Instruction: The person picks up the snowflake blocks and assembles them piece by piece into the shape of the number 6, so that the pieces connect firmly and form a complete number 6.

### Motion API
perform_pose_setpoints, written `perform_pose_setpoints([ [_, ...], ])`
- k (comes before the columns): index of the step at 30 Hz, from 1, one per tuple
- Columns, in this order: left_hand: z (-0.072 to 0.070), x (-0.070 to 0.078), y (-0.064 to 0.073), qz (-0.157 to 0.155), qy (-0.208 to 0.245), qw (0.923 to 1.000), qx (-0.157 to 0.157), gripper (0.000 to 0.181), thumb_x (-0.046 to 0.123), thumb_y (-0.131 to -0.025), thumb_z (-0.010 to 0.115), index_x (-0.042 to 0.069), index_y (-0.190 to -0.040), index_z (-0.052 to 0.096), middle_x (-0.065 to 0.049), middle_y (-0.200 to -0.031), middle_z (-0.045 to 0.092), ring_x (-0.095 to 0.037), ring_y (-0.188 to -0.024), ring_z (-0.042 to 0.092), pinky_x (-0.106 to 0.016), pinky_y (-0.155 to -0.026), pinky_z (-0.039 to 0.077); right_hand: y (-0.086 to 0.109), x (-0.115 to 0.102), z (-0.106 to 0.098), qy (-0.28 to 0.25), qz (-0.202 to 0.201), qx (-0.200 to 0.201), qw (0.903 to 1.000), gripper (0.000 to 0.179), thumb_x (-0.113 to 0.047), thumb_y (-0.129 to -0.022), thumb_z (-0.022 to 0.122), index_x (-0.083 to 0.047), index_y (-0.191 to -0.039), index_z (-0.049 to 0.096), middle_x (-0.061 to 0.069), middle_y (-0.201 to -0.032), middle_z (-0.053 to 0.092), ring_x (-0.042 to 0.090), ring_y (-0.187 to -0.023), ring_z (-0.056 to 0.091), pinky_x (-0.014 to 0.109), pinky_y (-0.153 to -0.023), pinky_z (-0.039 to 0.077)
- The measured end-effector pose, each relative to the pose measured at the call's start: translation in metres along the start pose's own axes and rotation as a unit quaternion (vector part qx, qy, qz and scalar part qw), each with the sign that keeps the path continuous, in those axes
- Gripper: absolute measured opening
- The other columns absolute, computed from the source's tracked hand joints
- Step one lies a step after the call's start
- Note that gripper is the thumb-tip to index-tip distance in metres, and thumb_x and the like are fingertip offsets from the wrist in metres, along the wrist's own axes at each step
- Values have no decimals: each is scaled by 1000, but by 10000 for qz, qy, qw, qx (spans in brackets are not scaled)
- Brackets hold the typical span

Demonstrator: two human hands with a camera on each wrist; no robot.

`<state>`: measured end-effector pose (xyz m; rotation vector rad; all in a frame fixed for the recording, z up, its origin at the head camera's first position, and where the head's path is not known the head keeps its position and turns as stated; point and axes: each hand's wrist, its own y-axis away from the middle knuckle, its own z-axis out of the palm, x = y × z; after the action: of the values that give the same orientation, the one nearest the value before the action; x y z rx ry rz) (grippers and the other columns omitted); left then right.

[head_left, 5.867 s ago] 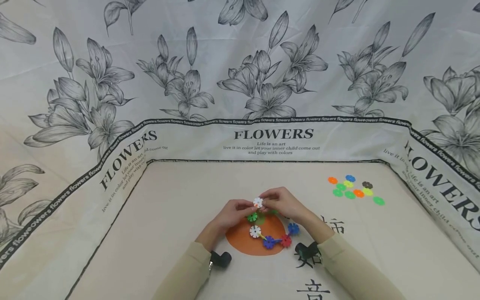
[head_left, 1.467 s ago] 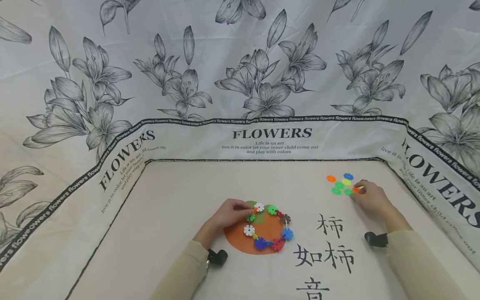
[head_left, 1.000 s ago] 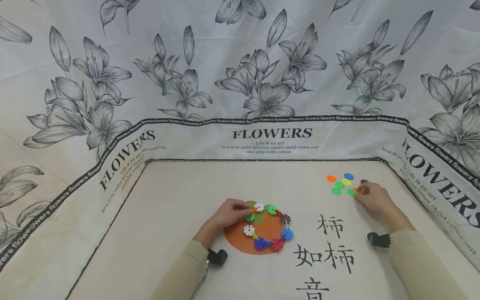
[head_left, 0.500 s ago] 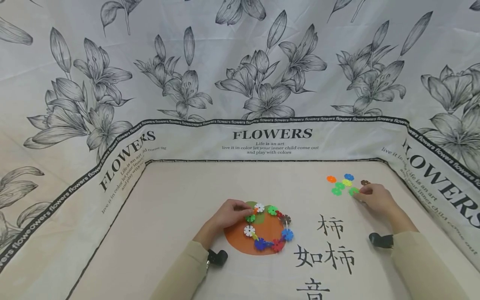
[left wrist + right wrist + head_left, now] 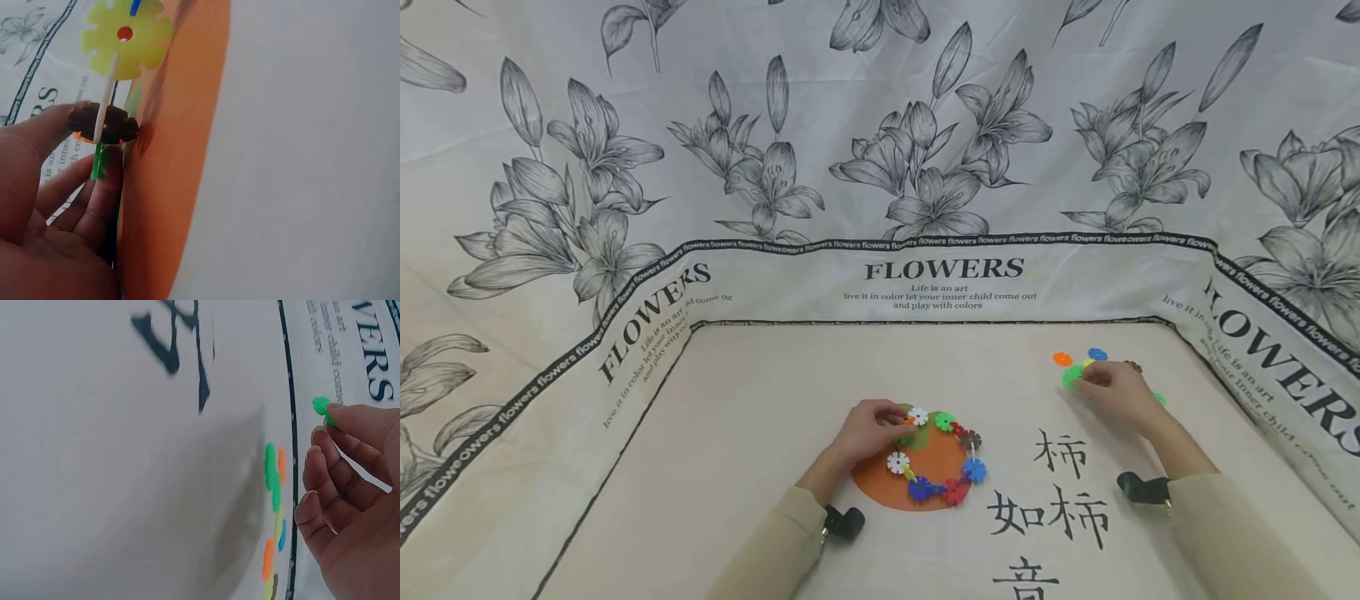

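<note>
A ring of linked plastic snowflake discs [image 5: 898,462] in several colours lies over the orange printed fruit. At its upper left, my left hand [image 5: 871,432] grips it; the left wrist view shows thumb and fingers around a brown disc [image 5: 109,124], with a yellow disc [image 5: 150,56] higher up in that view. My right hand [image 5: 1122,395] is over the loose discs at the far right. Between its thumb and index finger it pinches a green disc [image 5: 320,404], held up off the table, while its other fingers are loosely bent. The left fingers partly cover a green disc of the ring.
Loose discs lie around and beneath my right hand, among them an orange one [image 5: 1062,359], a blue one [image 5: 1097,355] and a brown one [image 5: 1135,367]. Black printed characters [image 5: 1060,452] mark the cloth. A fabric wall [image 5: 943,283] edges the back of the table.
Earlier, both hands were at the ring. My right hand since went to the loose discs, took hold of a green one and has moved left with it. My left hand shifted slightly right.
</note>
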<state>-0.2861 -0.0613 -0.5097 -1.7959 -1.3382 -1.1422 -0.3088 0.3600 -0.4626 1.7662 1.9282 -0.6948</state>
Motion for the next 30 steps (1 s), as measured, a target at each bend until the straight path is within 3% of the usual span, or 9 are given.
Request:
perform_pose_setpoints([
  [3,3,1,0,-45,-53,9999,101,34,28,-88,82,7,-114,75,4,-90,70,-12,-80,63,-26,-71,53,-1,-23,10,-115,-338,-142,9993,31,-24,-99,69,4,-111,68,16,-103,71,29,-94,65,36,-76,53],
  [7,5,1,0,-97,-7,9998,149,30,21,-89,81,5,-113,75,3,-87,69,-12,-76,61,-25,-67,51,1,-54,25,-426,-666,-480,9957,22,-22,-98,70,-2,-106,71,12,-99,73,28,-90,67,35,-75,53],
  [13,4,2,0,-231,259,9994,69,27,16,-89,80,5,-113,74,1,-88,67,-13,-78,61,-24,-69,52,3,-95,52,-772,-1266,-950,9844,13,-17,-99,69,-6,-102,74,10,-94,74,32,-88,68,32,-75,55],
  [17,2,1,0,-271,407,9988,-26,27,14,-90,79,4,-114,72,0,-91,66,-14,-79,61,-25,-71,53,4,-117,70,-790,-1570,-1133,9779,10,-15,-97,70,-8,-100,76,2,-92,74,24,-85,69,30,-76,56],
  [23,-1,2,0,-281,562,9979,-154,30,11,-91,77,2,-118,70,-1,-92,65,-13,-81,60,-24,-73,53,2,-132,93,-680,-2054,-1249,9683,9,-12,-94,73,-5,-97,77,-2,-90,74,13,-81,65,29,-77,56],
  [30,-3,3,1,-300,728,9965,-282,32,8,-91,74,0,-122,69,-3,-95,65,-13,-83,60,-24,-74,53,-1,-135,105,-544,-2133,-1329,9664,8,-14,-93,74,-8,-97,79,-5,-86,73,13,-78,58,27,-72,51],
])
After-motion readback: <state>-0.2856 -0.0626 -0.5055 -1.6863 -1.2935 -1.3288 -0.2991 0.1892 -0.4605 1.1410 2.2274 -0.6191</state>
